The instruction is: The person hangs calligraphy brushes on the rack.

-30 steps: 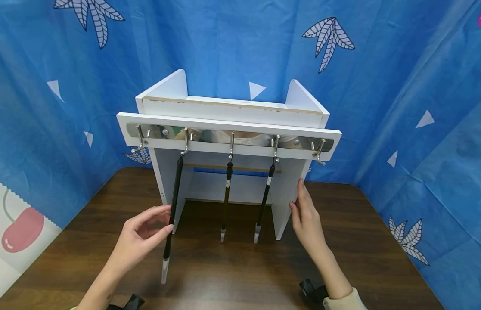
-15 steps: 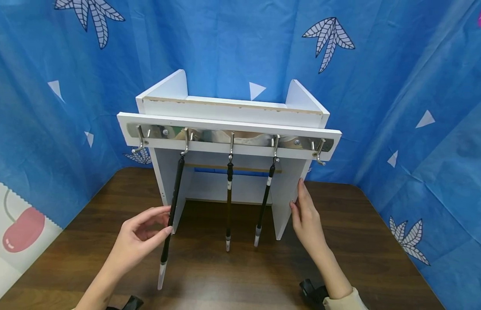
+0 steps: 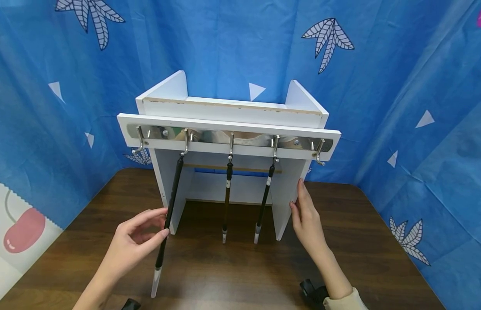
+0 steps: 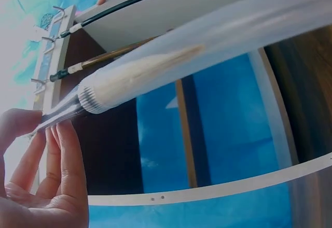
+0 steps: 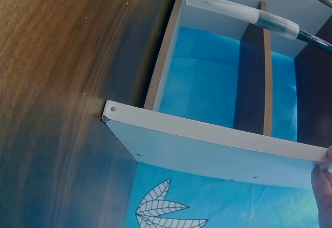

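In the head view my left hand (image 3: 135, 239) pinches the black handle of a calligraphy brush (image 3: 175, 185) between thumb and fingers. This brush hangs from the second hook from the left, tilted, its lower end out toward me. Its clear cap (image 4: 150, 75) covers pale bristles in the left wrist view. Two more capped brushes hang from the middle hook and the one right of it: a brown-handled brush (image 3: 227, 202) and a dark-handled brush (image 3: 265, 198). My right hand (image 3: 310, 224) touches the front edge of the white shelf's right side panel (image 3: 287, 189) with nearly straight fingers.
A white rail with a metal hook strip (image 3: 248, 138) runs across the shelf's front. The left end hook (image 3: 141, 140) and right end hook (image 3: 320, 151) carry nothing. The shelf stands on a dark wooden table (image 3: 232, 275). A blue patterned curtain (image 3: 232, 43) hangs behind.
My left hand has shifted slightly left and down, swinging the pinched brush's lower end left and toward me. The middle brush sways a little. My right hand stays in place.
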Available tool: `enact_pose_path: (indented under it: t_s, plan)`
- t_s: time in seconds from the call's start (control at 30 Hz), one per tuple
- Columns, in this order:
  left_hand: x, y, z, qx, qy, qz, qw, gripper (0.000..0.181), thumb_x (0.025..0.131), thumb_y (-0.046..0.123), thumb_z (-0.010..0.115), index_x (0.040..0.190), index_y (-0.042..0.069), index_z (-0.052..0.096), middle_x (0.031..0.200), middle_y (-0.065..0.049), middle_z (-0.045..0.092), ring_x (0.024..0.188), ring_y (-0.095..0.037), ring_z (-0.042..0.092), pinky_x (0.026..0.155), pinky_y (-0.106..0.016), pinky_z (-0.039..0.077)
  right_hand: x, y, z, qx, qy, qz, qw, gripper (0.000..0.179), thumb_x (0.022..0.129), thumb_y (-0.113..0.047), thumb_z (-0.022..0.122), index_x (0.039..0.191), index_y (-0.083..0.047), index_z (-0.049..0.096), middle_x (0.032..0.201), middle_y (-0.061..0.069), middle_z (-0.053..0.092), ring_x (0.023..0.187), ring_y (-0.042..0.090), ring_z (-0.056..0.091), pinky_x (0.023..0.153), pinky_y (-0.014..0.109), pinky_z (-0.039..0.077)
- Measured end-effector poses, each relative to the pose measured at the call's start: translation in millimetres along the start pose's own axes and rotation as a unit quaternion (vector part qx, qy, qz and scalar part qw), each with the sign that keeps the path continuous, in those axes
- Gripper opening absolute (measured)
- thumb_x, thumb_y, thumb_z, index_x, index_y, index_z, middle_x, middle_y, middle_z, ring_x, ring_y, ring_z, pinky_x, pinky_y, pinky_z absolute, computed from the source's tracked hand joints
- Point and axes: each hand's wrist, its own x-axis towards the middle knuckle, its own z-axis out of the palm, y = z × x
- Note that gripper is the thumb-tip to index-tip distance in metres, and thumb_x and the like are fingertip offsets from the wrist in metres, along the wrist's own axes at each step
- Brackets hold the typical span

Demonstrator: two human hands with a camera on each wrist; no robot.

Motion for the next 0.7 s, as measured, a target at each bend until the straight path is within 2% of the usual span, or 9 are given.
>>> enact_pose_path:
  t_s: [0.07,0.4,0.7]
  plan:
    - [-0.9,2.8,-1.2,0.013,-0.001,-0.007,0.9999,0.044,0.074,-0.023,0.063,0.116,-0.009,0.058,0.094,-0.006,0.062,0.087,-0.012,0.06,0.064,-0.024,0.054,0.3,-0.2,-0.4,0.0,0.0,0.001,1.0,0.087,0.077,0.021,0.063,0.149,-0.003,0.018,0.145,0.022,0.03,0.126,0.036,0.038,0.092,0.041,0.038]
    - [-0.5,4.4,-2.9,0.013,-0.002,-0.004,0.9999,0.044,0.074,-0.024,0.063,0.115,-0.01,0.058,0.093,-0.006,0.062,0.085,-0.012,0.06,0.064,-0.024,0.054,-0.2,-0.8,-1.1,0.002,-0.008,0.011,0.9999,0.088,0.077,0.02,0.063,0.149,-0.003,0.017,0.145,0.023,0.029,0.125,0.038,0.039,0.091,0.042,0.038]
    - [-1.4,7.3,-1.5,0.035,0.026,-0.003,0.9991,0.044,0.073,-0.023,0.063,0.115,-0.009,0.058,0.092,-0.007,0.063,0.085,-0.012,0.06,0.063,-0.021,0.052,-0.3,-0.5,-0.7,0.002,-0.003,0.006,1.0,0.088,0.077,0.021,0.063,0.149,-0.003,0.018,0.144,0.023,0.031,0.126,0.036,0.038,0.091,0.042,0.038]
